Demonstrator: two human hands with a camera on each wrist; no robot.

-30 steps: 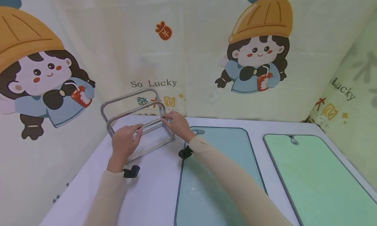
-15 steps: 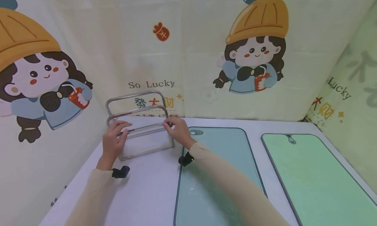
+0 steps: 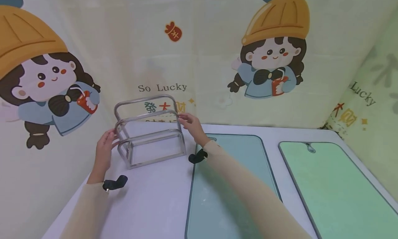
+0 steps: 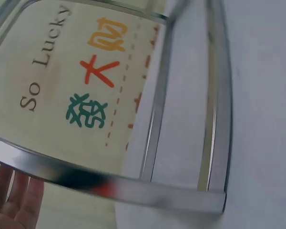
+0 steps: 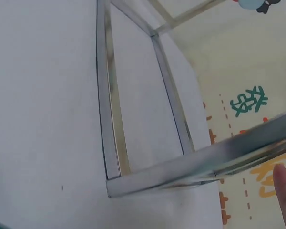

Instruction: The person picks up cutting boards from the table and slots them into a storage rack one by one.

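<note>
A silver metal rack (image 3: 157, 161) made of bent-tube loops stands upright on the white table, toward the back left. At its left side is my left hand (image 3: 104, 156), fingers extended and touching or very near the frame. On the opposite side, the fingers of my right hand (image 3: 193, 130) reach to the upper right of the frame. In the left wrist view, straight fingers (image 4: 31, 205) lie partly behind a rack rail (image 4: 157, 193). A fingertip (image 5: 283, 193) shows just below the rail (image 5: 157, 175) in the right wrist view; the rest of that hand is out of frame.
Right of the rack lies a blue board (image 3: 230, 163) with a dark edge, partly under my right forearm. Farther right is a green board (image 3: 335, 176). A cream printed cloth (image 3: 211, 59) hangs behind the table (image 3: 161, 201).
Both hands have left the front rail: the left moved left and down, the right slid up to the rack's right side. The rack came down from a tilt to stand level, slightly right.
</note>
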